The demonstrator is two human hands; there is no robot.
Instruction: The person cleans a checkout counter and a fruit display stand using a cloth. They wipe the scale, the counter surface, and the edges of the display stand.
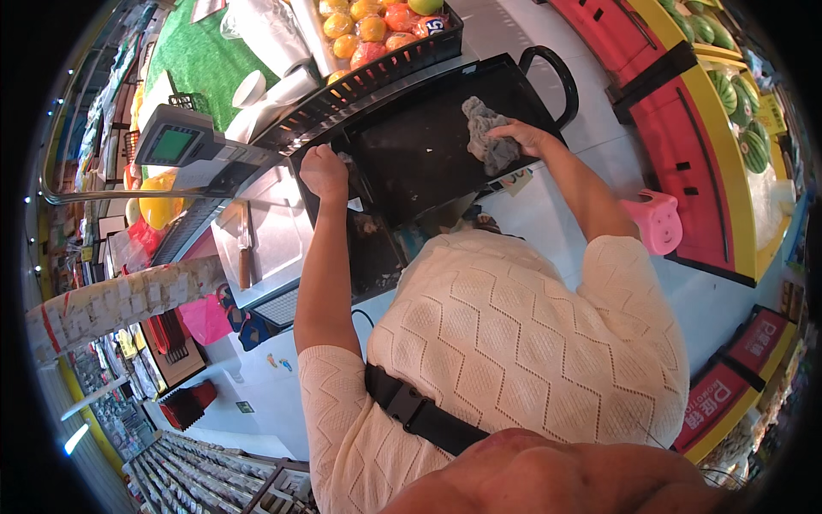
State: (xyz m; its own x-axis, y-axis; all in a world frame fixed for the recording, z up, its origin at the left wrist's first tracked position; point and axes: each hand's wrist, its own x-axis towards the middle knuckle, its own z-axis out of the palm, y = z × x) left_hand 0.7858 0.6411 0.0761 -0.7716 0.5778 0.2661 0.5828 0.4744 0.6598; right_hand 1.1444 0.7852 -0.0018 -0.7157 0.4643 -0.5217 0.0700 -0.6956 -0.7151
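A crumpled grey cloth (486, 137) lies on the right part of a black tray-like surface (411, 148) of a cart. My right hand (523, 136) grips the cloth's right edge, fingers bent over it. My left hand (324, 172) is closed in a fist at the left edge of the black surface, over a narrow side section; whether something is inside it cannot be seen. Small pale crumbs are scattered on the black surface. A lower black compartment (372, 247) with debris shows beside my left forearm.
A black crate (385, 69) of wrapped fruit stands behind the cart, with plastic bag rolls (289, 90) beside it. At left are a scale display (172, 144) and a knife (244, 257) on a metal counter. A pink stool (652, 221) stands at right.
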